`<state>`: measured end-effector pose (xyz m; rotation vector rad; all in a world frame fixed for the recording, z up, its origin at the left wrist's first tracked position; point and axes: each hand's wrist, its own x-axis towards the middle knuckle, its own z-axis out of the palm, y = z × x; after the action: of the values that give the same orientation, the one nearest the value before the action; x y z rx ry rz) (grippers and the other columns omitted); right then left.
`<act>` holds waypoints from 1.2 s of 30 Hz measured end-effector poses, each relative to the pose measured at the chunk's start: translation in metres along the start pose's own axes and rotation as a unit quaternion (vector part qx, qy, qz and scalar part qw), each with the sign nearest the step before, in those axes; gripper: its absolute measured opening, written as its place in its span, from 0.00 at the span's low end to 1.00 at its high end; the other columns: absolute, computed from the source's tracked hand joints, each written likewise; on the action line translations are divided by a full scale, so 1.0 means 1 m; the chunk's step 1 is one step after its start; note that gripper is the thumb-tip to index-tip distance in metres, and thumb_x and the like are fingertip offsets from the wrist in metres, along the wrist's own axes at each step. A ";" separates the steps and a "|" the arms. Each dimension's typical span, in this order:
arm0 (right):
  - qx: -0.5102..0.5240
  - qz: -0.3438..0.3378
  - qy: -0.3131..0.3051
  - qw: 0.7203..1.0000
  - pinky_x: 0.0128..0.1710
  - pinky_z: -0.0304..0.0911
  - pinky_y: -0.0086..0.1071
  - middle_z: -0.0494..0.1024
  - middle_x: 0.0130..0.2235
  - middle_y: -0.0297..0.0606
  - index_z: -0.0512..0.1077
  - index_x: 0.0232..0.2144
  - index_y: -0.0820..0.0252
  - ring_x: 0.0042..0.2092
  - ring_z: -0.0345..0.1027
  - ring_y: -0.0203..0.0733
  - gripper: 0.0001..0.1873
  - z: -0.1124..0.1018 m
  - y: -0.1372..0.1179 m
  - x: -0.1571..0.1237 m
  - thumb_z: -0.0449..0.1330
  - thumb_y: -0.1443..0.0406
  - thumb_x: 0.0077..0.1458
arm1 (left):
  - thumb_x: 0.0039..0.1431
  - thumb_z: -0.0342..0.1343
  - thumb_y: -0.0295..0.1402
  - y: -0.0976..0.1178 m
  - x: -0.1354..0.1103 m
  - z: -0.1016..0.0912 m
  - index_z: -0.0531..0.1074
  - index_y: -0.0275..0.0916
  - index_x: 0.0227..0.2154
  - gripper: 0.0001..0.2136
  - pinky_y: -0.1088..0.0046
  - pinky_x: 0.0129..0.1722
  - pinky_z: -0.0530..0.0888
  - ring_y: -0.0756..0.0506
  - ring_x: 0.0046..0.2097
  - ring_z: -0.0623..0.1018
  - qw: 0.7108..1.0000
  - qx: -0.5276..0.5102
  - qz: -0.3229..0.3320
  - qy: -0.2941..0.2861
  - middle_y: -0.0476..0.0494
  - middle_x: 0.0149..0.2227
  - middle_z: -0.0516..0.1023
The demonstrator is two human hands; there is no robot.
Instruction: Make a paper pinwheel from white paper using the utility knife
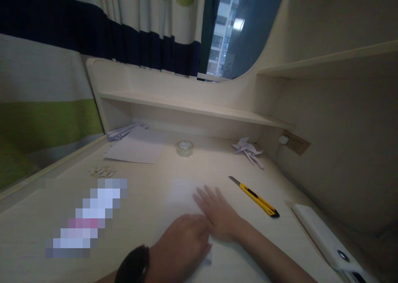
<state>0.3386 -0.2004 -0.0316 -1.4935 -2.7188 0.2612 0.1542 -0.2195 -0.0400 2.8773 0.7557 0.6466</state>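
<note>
Two hands on one sheet: the white paper [178, 196] lies flat on the desk [143, 200], directly beneath both. Its visible part runs out beyond the right hand's fingertips, ahead and to the left; a small pale corner also shows at the near side, by the left hand's thumb. Long axis: cannot tell, the middle is covered and the edges are faint against the pale desktop.

Right hand [219, 214]: open, palm down, fingers spread and pointing away and leftward. Appears to rest on the right part of the sheet; no object seen in its grasp. It reaches farther over the paper than the other.

Left hand [182, 243]: curled closed, back of the hand up, knuckles toward the right, touching or overlapping the base of the right hand (contact not certain). Lies over the near part of the sheet. Whether the fingers pinch the paper or only press on it: hidden, cannot tell. Black band [133, 264] at the wrist.

Nearby: yellow utility knife [255, 198] right of the right hand, apart from it, blade exposed; its long axis slants from far left to near right, blade end farthest off. Tape roll [185, 148] well beyond the sheet, folded paper piece [247, 147] at far right
</note>
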 end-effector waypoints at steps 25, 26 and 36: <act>-0.011 -0.001 0.001 1.000 0.61 0.30 0.60 0.41 0.67 0.43 0.40 0.66 0.54 0.67 0.29 0.53 0.33 0.004 0.007 0.003 0.37 0.49 0.64 | 0.63 0.45 0.37 0.022 -0.048 0.042 0.66 0.34 0.53 0.19 0.66 0.51 0.69 0.43 0.54 0.71 0.972 0.192 0.094 0.094 0.43 0.54 0.73; -0.012 0.002 0.002 1.000 0.61 0.30 0.60 0.41 0.67 0.43 0.40 0.66 0.55 0.67 0.30 0.53 0.33 0.005 0.009 0.005 0.36 0.49 0.64 | 0.64 0.45 0.36 0.023 -0.049 0.043 0.67 0.35 0.52 0.18 0.66 0.50 0.69 0.43 0.53 0.72 0.969 0.205 0.097 0.097 0.43 0.53 0.73; -0.005 0.053 -0.004 0.999 0.60 0.30 0.63 0.41 0.67 0.34 0.38 0.66 0.50 0.67 0.27 0.57 0.32 0.004 0.061 0.044 0.33 0.48 0.63 | 0.65 0.44 0.30 0.028 -0.055 0.045 0.69 0.37 0.50 0.14 0.69 0.50 0.69 0.47 0.51 0.73 0.967 0.199 0.113 0.116 0.49 0.49 0.77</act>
<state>0.3657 -0.1320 -0.0473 -1.6455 -2.6538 0.2571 0.1422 -0.2702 -0.0956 3.3313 0.6516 0.9736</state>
